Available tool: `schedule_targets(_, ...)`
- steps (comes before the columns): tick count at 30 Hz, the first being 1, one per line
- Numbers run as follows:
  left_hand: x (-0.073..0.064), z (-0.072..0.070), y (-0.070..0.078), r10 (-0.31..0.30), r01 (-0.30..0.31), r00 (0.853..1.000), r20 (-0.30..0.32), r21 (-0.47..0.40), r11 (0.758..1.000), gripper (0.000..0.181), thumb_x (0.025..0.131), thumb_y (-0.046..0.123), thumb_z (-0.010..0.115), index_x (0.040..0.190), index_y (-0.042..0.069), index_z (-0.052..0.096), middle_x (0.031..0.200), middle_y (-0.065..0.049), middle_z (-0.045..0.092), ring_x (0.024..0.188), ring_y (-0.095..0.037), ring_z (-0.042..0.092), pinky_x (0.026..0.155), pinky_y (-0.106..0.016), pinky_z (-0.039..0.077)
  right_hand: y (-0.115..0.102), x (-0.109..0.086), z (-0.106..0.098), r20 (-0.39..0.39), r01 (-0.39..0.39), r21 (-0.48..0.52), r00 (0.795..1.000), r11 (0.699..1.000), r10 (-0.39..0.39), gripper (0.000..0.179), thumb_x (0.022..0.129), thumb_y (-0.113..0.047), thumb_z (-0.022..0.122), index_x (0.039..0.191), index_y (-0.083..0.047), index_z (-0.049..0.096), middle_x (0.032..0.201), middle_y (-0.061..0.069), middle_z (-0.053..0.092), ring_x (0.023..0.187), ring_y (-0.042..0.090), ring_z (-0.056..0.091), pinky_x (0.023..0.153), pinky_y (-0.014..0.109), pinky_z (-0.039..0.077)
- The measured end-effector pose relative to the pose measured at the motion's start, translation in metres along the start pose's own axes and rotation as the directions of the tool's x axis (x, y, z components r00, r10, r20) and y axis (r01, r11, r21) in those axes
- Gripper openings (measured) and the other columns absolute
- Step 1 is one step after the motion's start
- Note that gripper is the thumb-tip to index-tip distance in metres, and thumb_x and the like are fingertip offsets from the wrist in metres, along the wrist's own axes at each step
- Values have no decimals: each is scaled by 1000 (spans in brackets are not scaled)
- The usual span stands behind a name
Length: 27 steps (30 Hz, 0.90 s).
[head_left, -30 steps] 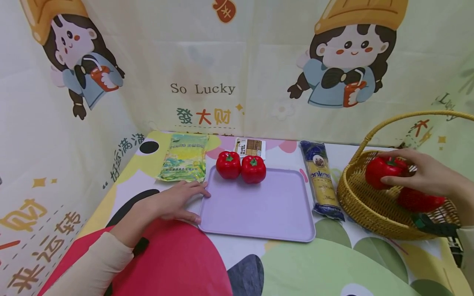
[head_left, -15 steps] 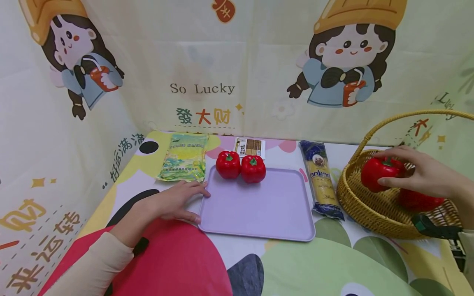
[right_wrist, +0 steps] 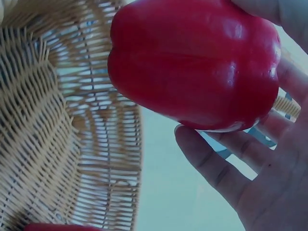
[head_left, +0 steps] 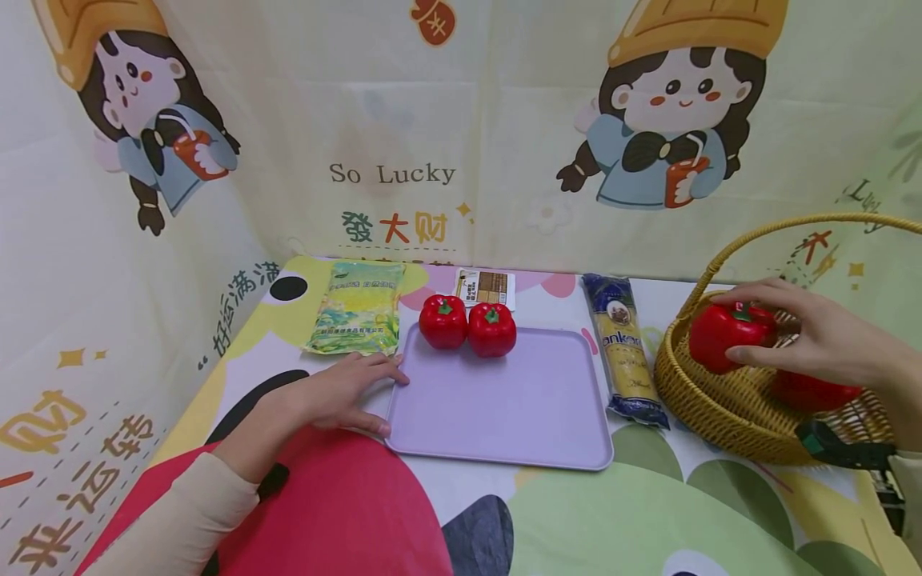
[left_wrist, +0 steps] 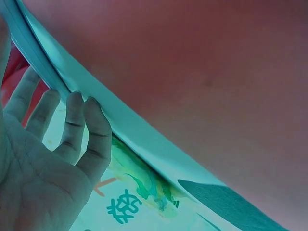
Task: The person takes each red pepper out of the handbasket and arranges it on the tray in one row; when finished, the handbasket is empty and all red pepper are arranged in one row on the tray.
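Note:
My right hand (head_left: 814,336) grips a red bell pepper (head_left: 729,338) between thumb and fingers, over the left part of a wicker basket (head_left: 709,408). In the right wrist view the held bell pepper (right_wrist: 192,62) fills the upper part. Another red pepper (head_left: 810,390) lies in the basket, partly hidden under the hand. My left hand (head_left: 342,392) touches the left edge of a lilac tray (head_left: 504,408) with fingers relaxed; the left wrist view shows its fingertips (left_wrist: 91,103) at the rim. Two red bell peppers (head_left: 442,322) sit side by side at the tray's back left.
A green-yellow food packet (head_left: 358,308) lies left of the tray. Behind the peppers is a small labelled packet (head_left: 497,286). A long blue and yellow pasta bag (head_left: 625,350) lies between tray and basket. The basket's handle (head_left: 727,254) arches above it, and a printed cloth wall (head_left: 504,160) stands behind.
My right hand has moved slightly left with the bell pepper, toward the basket's left rim. The left hand and the tray have stayed in place.

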State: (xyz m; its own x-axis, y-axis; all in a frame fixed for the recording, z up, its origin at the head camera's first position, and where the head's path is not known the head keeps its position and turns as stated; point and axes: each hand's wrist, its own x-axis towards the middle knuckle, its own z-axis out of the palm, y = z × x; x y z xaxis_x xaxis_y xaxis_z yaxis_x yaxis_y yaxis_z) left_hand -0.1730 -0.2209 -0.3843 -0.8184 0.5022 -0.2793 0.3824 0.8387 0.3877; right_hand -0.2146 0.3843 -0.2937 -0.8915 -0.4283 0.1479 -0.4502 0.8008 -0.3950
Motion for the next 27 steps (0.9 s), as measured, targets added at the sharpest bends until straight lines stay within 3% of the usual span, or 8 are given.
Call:
schedule_targets(5,0,0,-1,7,-7,1000,-1,7,1000,75,76,58,84,142,34,57,165,-4,36,149,-34,33,113,-57,42,-15,1,2,-37,40,-15,999,999,-40,72,75,-14,92,139,-18,61,129,-10,47,101,-5,45,62,21,54)
schedule_targets(12,-1,1,-2,13,-13,1000,-6,7,1000,74,77,57,84,142,34,57,164,-5,37,148,-34,34,114,-56,41,-30,6,0,-55,66,41,996,997,-64,74,72,-8,92,138,-15,61,132,-9,48,110,-4,43,64,18,53)
schedule_targets(20,0,0,-1,39,-39,999,-7,7,999,73,79,57,83,142,31,58,164,-8,38,148,-36,34,115,-57,39,-44,14,1,-54,84,59,995,995,-81,78,69,-7,94,139,-18,61,129,-13,50,105,-2,50,65,20,56)
schedule_targets(27,1,-1,-2,29,-29,1000,0,11,1000,73,78,56,84,142,32,57,164,-6,37,147,-34,35,115,-55,40,-51,21,9,-30,93,167,996,981,-90,78,73,-1,90,143,-17,58,131,-12,52,107,2,54,67,21,58)
